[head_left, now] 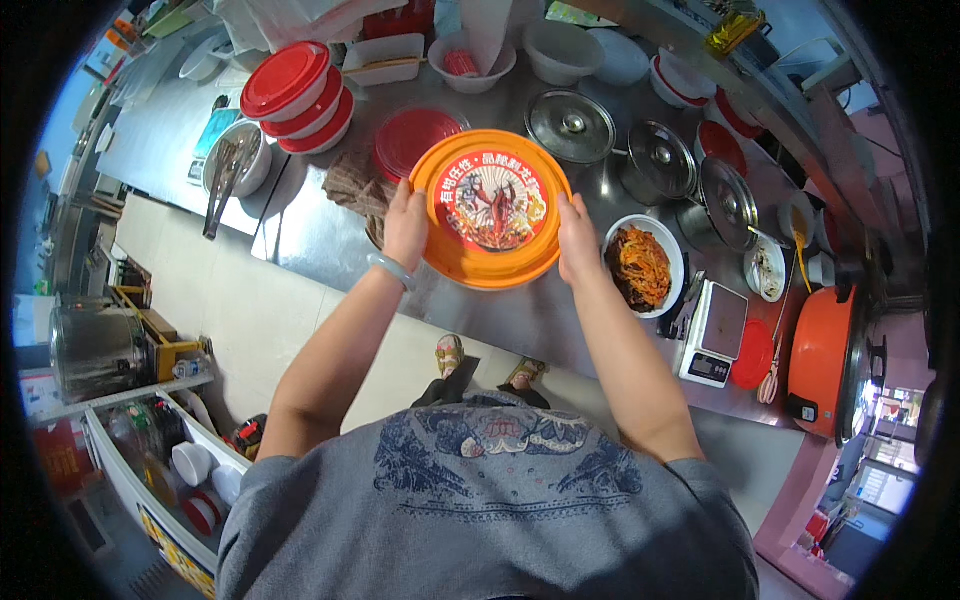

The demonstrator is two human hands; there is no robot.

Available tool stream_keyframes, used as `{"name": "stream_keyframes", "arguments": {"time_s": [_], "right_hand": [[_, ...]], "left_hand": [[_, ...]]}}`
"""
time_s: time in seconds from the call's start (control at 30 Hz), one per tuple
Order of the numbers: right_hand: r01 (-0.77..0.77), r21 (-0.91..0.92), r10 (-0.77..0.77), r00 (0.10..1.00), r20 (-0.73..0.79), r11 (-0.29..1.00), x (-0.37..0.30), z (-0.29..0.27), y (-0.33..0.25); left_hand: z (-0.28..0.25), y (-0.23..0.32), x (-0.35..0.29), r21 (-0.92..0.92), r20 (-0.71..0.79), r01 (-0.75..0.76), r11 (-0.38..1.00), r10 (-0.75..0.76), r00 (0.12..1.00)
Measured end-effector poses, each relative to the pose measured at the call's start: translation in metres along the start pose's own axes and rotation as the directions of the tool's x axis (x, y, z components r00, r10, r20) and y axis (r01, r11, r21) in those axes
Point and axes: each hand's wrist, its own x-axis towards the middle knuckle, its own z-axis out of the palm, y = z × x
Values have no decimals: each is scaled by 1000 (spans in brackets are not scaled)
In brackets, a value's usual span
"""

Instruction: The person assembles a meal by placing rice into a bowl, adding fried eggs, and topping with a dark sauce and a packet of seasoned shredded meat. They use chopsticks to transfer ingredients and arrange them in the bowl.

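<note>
Between my two hands I hold a round orange plastic lid (545, 215) above the steel counter; a red picture of a crayfish is printed on its middle. Whether a tub sits beneath it is hidden. My left hand (406, 228), with a pale bracelet at the wrist, grips the left edge. On the opposite edge my right hand (579, 242) has hold, its fingers partly under the rim. A white bowl of reddish shredded food (641, 267) stands just right of my right hand. Behind the orange lid lies a red lid (405, 140), with a brown cloth (352, 184) beside it.
Stacked red-lidded tubs (290, 85) and a bowl with tongs (237, 160) stand at left. Lidded steel pots (658, 160) line the right back. A kitchen scale (716, 330) and a large orange cooker (820, 360) are at right. An open chest (120, 480) stands lower left.
</note>
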Motion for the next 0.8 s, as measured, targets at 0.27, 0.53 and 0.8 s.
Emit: {"name": "stream_keyframes", "arguments": {"time_s": [0.27,0.53,0.8], "right_hand": [[60,78,-59,998,-13,995,-29,-3,14],[-55,295,31,996,86,954,-51,-14,-19],[-31,248,61,991,-116,968,-34,2,-7]], "left_hand": [[7,8,22,-20,154,-27,999,29,988],[1,31,23,-311,223,94,946,-24,975],[14,1,53,305,228,-2,952,-71,971]]}}
